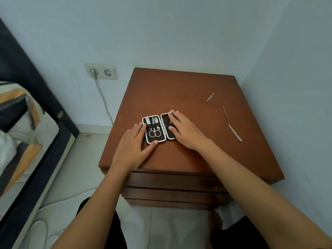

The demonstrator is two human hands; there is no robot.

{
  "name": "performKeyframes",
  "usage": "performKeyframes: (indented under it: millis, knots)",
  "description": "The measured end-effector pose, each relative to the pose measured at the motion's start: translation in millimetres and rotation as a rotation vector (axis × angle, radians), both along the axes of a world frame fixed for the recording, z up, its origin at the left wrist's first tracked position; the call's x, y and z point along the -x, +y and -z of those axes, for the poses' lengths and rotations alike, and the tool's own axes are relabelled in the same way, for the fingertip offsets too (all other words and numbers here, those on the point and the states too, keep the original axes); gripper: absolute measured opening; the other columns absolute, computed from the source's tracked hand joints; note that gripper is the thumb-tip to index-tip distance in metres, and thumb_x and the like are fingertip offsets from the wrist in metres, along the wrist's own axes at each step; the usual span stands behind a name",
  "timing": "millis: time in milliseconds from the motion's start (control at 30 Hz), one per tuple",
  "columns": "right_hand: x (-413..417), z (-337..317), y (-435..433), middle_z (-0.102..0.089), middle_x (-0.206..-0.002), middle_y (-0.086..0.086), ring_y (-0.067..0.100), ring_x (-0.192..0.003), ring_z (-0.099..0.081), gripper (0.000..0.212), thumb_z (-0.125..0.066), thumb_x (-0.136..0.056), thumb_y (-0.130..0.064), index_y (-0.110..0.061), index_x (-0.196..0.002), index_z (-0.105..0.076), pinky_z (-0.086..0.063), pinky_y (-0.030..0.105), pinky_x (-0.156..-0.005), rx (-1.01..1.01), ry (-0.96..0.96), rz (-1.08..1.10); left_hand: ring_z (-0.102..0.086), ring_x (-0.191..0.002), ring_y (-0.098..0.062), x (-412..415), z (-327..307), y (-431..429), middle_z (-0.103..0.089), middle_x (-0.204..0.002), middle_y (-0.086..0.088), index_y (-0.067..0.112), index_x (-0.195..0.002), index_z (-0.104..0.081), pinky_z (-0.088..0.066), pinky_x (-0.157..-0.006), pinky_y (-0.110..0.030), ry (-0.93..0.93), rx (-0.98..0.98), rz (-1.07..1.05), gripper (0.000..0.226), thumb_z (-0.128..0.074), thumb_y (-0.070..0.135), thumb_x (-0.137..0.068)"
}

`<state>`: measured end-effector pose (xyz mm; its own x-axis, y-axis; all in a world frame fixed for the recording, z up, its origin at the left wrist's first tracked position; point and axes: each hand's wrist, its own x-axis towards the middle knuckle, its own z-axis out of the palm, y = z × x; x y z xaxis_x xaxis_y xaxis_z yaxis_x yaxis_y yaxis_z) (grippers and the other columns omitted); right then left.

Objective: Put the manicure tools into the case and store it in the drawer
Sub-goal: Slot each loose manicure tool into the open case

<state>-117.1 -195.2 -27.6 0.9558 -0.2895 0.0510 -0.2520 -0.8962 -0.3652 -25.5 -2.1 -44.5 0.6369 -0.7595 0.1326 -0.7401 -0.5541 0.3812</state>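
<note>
The small dark manicure case (156, 137) lies open on the brown nightstand top (179, 90). Its left half holds scissors (154, 133) and two other tools in loops. My left hand (133, 148) rests flat beside it, index finger on the left edge and thumb on the front edge. My right hand (186, 131) lies palm down over the case's right half and hides it. A pale tip pokes out at its fingertips, and I cannot tell if it is held. Three loose tools lie to the right: a short pusher (210, 97), a thin pick (225, 112) and a nail file (235, 132).
The nightstand's drawers (170, 184) are closed at the front, below my forearms. A wall runs close along the right side. A wall socket (101, 71) with a plugged cable is on the left, a bed (27, 132) further left. My knees are at the bottom.
</note>
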Motion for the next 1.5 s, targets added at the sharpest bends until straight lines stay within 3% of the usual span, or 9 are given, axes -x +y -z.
performKeyframes:
  millis: [133, 400, 700, 767, 867, 1000, 1200, 1367, 1500]
  knots:
    - [3, -3, 1, -0.004, -0.160, 0.004, 0.016, -0.147, -0.002, 0.054, -0.034, -0.100, -0.028, -0.009, -0.147, -0.016, -0.006, 0.037, -0.120, -0.066, 0.027, -0.018, -0.013, -0.145, -0.012, 1, 0, 0, -0.019, -0.158, 0.001, 0.020, -0.149, -0.018, -0.007, -0.118, -0.030, 0.002, -0.018, -0.009, 0.083, -0.024, 0.068, -0.082]
    - [10, -4, 2, -0.012, -0.158, 0.007, 0.016, -0.147, -0.002, 0.053, -0.038, -0.099, -0.022, -0.005, -0.146, -0.020, -0.001, 0.034, -0.118, -0.135, 0.038, -0.070, -0.014, -0.145, -0.013, 2, -3, 0, -0.019, -0.158, 0.000, 0.020, -0.149, -0.018, -0.007, -0.118, -0.032, 0.006, -0.022, -0.011, 0.083, -0.024, 0.068, -0.082]
    - [11, -6, -27, -0.034, -0.148, 0.010, 0.021, -0.139, -0.029, 0.043, -0.047, -0.095, -0.024, -0.008, -0.134, -0.043, -0.020, 0.030, -0.115, -0.207, -0.121, 0.035, -0.012, -0.146, -0.012, 1, -1, 0, -0.018, -0.158, 0.001, 0.021, -0.150, -0.016, -0.006, -0.118, -0.030, 0.016, -0.020, -0.005, 0.083, -0.022, 0.069, -0.082]
    - [7, -5, -56, -0.029, -0.150, 0.010, 0.023, -0.140, -0.028, 0.046, -0.047, -0.094, -0.027, -0.008, -0.136, -0.039, -0.022, 0.033, -0.115, -0.159, -0.135, 0.204, -0.012, -0.146, -0.011, -1, -1, 0, -0.017, -0.158, 0.002, 0.022, -0.150, -0.016, -0.004, -0.117, -0.029, 0.016, -0.020, -0.005, 0.083, -0.023, 0.069, -0.082]
    - [2, -4, -90, -0.011, -0.158, 0.010, 0.025, -0.146, -0.008, 0.060, -0.042, -0.095, -0.038, -0.010, -0.145, -0.023, -0.015, 0.041, -0.119, -0.097, 0.014, 0.427, -0.012, -0.145, -0.011, -1, 0, 0, -0.017, -0.158, 0.003, 0.022, -0.150, -0.016, -0.004, -0.116, -0.028, 0.009, -0.011, -0.006, 0.087, -0.018, 0.073, -0.079]
    - [-9, -3, -109, -0.001, -0.159, 0.013, 0.026, -0.147, 0.001, 0.067, -0.031, -0.096, -0.047, -0.008, -0.148, -0.011, -0.005, 0.041, -0.119, -0.014, 0.163, 0.459, -0.012, -0.145, -0.010, -1, 1, 0, -0.018, -0.158, 0.003, 0.022, -0.149, -0.018, -0.003, -0.116, -0.027, 0.011, 0.005, -0.001, 0.087, -0.017, 0.073, -0.078]
    - [4, 6, -77, -0.022, -0.155, 0.017, 0.026, -0.145, -0.014, 0.050, -0.033, -0.099, -0.028, 0.000, -0.141, -0.029, -0.008, 0.038, -0.118, -0.022, -0.017, 0.401, -0.014, -0.145, -0.011, 0, -1, 0, -0.020, -0.157, 0.003, 0.021, -0.149, -0.019, -0.004, -0.115, -0.027, 0.001, 0.007, -0.005, 0.088, -0.018, 0.073, -0.077]
    - [43, 9, -43, -0.050, -0.140, 0.013, 0.023, -0.135, -0.040, 0.034, -0.045, -0.095, -0.010, -0.002, -0.127, -0.053, -0.027, 0.032, -0.112, -0.068, -0.249, 0.320, -0.014, -0.145, -0.012, 0, -3, 0, -0.020, -0.157, 0.002, 0.021, -0.149, -0.020, -0.006, -0.116, -0.029, 0.013, 0.001, -0.004, 0.087, -0.021, 0.072, -0.079]
    - [64, 8, -30, -0.066, -0.117, 0.013, 0.024, -0.113, -0.059, 0.024, -0.052, -0.090, -0.005, -0.004, -0.110, -0.065, -0.041, 0.026, -0.096, -0.063, -0.366, 0.320, -0.014, -0.145, -0.012, 1, -4, 1, -0.020, -0.157, 0.002, 0.021, -0.149, -0.019, -0.005, -0.116, -0.029, 0.019, -0.007, -0.010, 0.082, -0.027, 0.067, -0.083]
